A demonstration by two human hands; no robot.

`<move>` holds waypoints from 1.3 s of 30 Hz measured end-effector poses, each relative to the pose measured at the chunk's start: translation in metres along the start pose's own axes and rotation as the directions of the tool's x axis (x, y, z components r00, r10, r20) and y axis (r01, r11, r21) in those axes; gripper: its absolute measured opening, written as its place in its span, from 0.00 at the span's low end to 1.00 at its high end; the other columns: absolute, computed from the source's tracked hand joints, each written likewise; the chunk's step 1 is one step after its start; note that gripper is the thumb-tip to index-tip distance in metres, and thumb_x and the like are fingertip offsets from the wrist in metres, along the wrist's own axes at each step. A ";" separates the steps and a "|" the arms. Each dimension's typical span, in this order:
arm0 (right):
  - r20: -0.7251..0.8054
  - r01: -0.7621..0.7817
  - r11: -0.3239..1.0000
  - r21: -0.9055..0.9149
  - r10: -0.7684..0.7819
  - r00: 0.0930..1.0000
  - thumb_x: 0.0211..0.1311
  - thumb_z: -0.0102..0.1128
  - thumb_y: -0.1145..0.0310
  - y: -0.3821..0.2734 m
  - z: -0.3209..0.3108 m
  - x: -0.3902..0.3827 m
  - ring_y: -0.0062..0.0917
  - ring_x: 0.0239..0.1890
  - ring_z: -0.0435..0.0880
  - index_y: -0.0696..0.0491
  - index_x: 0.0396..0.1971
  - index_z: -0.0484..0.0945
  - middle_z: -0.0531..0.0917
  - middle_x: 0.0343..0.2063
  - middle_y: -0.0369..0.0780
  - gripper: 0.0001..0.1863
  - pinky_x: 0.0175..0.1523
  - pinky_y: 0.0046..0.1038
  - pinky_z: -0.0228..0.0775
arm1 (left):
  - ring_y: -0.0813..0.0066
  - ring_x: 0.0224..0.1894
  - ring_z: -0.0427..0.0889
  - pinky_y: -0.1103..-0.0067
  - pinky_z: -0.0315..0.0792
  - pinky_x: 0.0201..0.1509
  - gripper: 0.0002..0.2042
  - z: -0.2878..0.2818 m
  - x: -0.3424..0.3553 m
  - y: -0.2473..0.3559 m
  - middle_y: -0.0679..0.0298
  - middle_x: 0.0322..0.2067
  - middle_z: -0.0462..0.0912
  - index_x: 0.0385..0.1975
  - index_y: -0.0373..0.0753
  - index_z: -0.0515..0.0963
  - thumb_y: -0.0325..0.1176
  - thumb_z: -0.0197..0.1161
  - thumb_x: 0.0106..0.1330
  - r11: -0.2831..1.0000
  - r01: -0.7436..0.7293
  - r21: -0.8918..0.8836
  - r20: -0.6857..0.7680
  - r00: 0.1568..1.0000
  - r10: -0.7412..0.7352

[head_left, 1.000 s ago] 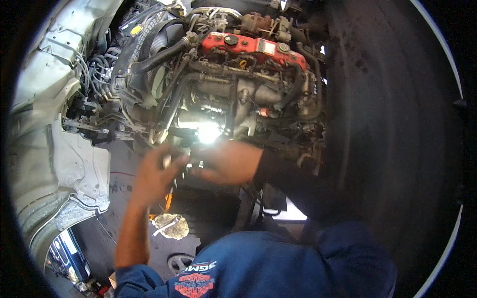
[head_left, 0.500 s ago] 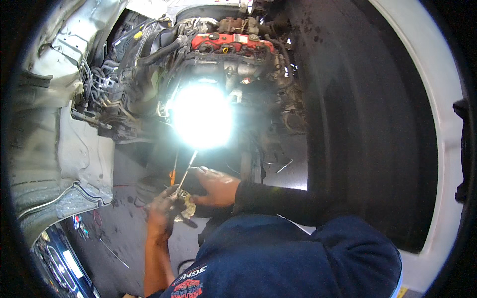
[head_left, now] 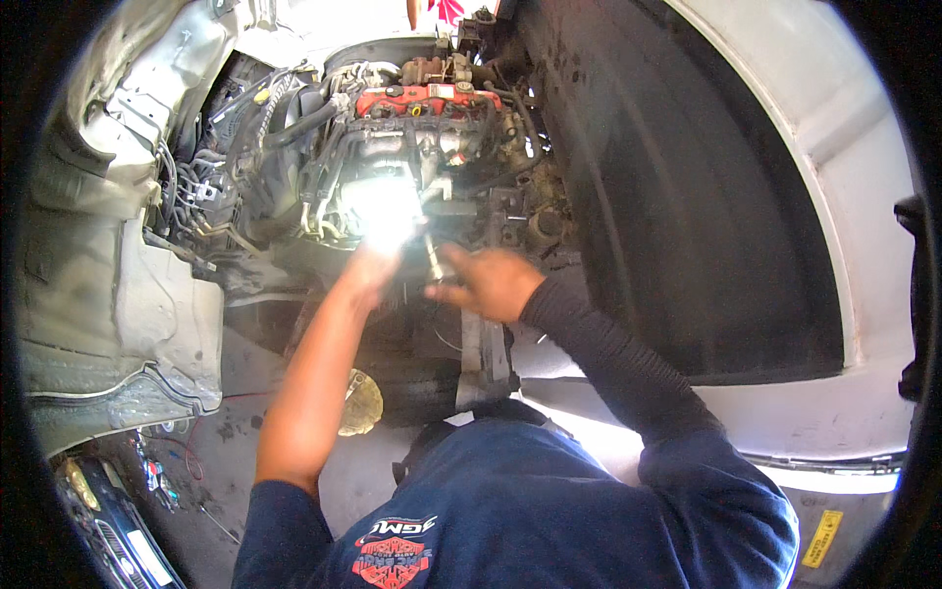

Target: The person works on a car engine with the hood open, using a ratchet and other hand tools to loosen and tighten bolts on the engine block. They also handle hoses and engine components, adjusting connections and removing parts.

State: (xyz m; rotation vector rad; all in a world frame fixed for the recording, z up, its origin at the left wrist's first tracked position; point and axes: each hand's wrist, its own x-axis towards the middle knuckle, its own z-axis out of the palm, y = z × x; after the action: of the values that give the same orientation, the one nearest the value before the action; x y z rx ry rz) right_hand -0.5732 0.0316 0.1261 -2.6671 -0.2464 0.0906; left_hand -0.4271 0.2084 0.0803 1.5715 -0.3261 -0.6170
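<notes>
My left forearm stretches forward and its hand (head_left: pixel 375 267) ends in a bright white glare (head_left: pixel 381 211) at the front of the engine; the fingers and anything in them are washed out. Just right of the glare is a slim metal hand tool (head_left: pixel 432 253) with a thicker lower end. My right hand (head_left: pixel 498 283) has its thumb and index finger closed about that lower end, slightly blurred. Ahead stands the engine (head_left: pixel 392 142) with a red top cover (head_left: pixel 422 96), hoses and pipes around it. The part under the glare is hidden.
A round, dirty yellowish piece (head_left: pixel 361 404) lies low beside my left forearm. Bare body panels (head_left: pixel 118 304) flank the left, a large dark wheel-arch liner (head_left: pixel 687 196) the right. A dark car grille piece (head_left: pixel 118 530) and cables (head_left: pixel 157 471) lie lower left.
Both hands have moved forward from beside the round yellowish piece to the engine front. The slim tool is now by the glare. My head view has shifted a little.
</notes>
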 end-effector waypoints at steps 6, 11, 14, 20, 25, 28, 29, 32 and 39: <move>0.143 -0.148 0.940 -0.308 0.200 0.969 0.75 0.49 0.39 0.069 -0.042 0.046 0.49 0.45 0.88 0.55 0.62 0.73 0.88 0.38 0.54 0.34 0.51 0.50 0.80 | 0.67 0.45 0.81 0.67 0.75 0.50 0.13 0.060 0.165 -0.046 0.59 0.45 0.86 0.48 0.37 0.85 0.36 0.58 0.74 0.989 0.127 0.078 0.067 0.989 -0.132; 0.255 -0.225 0.808 -0.545 0.415 0.873 0.74 0.54 0.52 0.132 -0.028 0.097 0.39 0.47 0.91 0.51 0.56 0.83 0.90 0.47 0.43 0.23 0.46 0.47 0.83 | 0.64 0.48 0.80 0.64 0.74 0.52 0.19 0.109 0.249 -0.085 0.52 0.48 0.87 0.50 0.29 0.84 0.38 0.64 0.68 0.946 0.266 0.187 0.045 0.959 -0.279; 0.293 -0.173 0.784 -0.596 0.413 0.862 0.72 0.55 0.59 0.160 -0.012 0.111 0.37 0.45 0.91 0.51 0.47 0.88 0.91 0.44 0.43 0.17 0.45 0.42 0.82 | 0.61 0.47 0.80 0.63 0.74 0.49 0.19 0.124 0.281 -0.101 0.48 0.47 0.86 0.47 0.25 0.84 0.38 0.67 0.66 0.884 0.417 0.212 -0.043 0.907 -0.418; 0.341 -0.065 0.751 -0.657 0.373 0.863 0.69 0.58 0.61 0.179 0.008 0.132 0.33 0.45 0.92 0.48 0.44 0.90 0.92 0.43 0.39 0.14 0.44 0.38 0.81 | 0.59 0.41 0.82 0.60 0.72 0.43 0.19 0.119 0.312 -0.129 0.49 0.42 0.86 0.43 0.24 0.83 0.39 0.67 0.66 0.896 0.408 0.178 -0.130 0.912 -0.389; 0.323 -0.125 0.716 -0.687 0.455 0.830 0.69 0.58 0.63 0.168 0.018 0.142 0.34 0.51 0.90 0.47 0.49 0.89 0.91 0.49 0.37 0.15 0.49 0.44 0.79 | 0.57 0.39 0.81 0.58 0.72 0.40 0.18 0.116 0.320 -0.139 0.50 0.40 0.86 0.42 0.25 0.83 0.39 0.67 0.65 0.896 0.358 0.263 -0.021 0.930 -0.366; 0.287 -0.144 0.667 -0.731 0.492 0.822 0.70 0.57 0.63 0.159 0.022 0.145 0.35 0.54 0.88 0.47 0.53 0.88 0.89 0.53 0.38 0.17 0.55 0.49 0.76 | 0.57 0.37 0.81 0.58 0.72 0.39 0.17 0.116 0.327 -0.150 0.50 0.39 0.85 0.41 0.27 0.83 0.38 0.67 0.65 0.927 0.368 0.079 0.015 0.929 -0.370; 0.295 -0.136 0.670 -0.729 0.488 0.822 0.71 0.56 0.63 0.158 0.023 0.145 0.35 0.55 0.88 0.47 0.54 0.87 0.89 0.53 0.38 0.17 0.56 0.50 0.75 | 0.57 0.37 0.80 0.58 0.72 0.39 0.17 0.116 0.330 -0.155 0.51 0.38 0.85 0.40 0.27 0.83 0.38 0.67 0.65 0.933 0.346 0.099 0.017 0.937 -0.350; 0.326 -0.111 0.665 -0.738 0.497 0.804 0.72 0.54 0.61 0.155 0.024 0.146 0.36 0.57 0.86 0.48 0.56 0.86 0.88 0.56 0.39 0.19 0.60 0.53 0.73 | 0.58 0.36 0.80 0.59 0.72 0.40 0.16 0.117 0.340 -0.172 0.52 0.37 0.85 0.40 0.28 0.83 0.38 0.68 0.64 0.913 0.250 0.323 0.004 0.964 -0.266; 0.453 -0.033 0.638 -0.769 0.581 0.676 0.76 0.53 0.55 0.150 0.032 0.168 0.40 0.68 0.77 0.48 0.67 0.78 0.78 0.67 0.42 0.25 0.71 0.61 0.60 | 0.58 0.37 0.80 0.59 0.72 0.42 0.16 0.119 0.347 -0.183 0.53 0.37 0.85 0.40 0.28 0.83 0.37 0.70 0.64 0.940 0.255 0.225 0.019 0.964 -0.266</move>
State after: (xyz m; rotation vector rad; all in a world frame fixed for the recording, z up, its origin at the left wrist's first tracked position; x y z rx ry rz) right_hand -0.3877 -0.0541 0.0261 -3.2974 0.0364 1.4020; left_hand -0.2414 -0.0627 -0.1651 1.8332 -0.2298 -0.8485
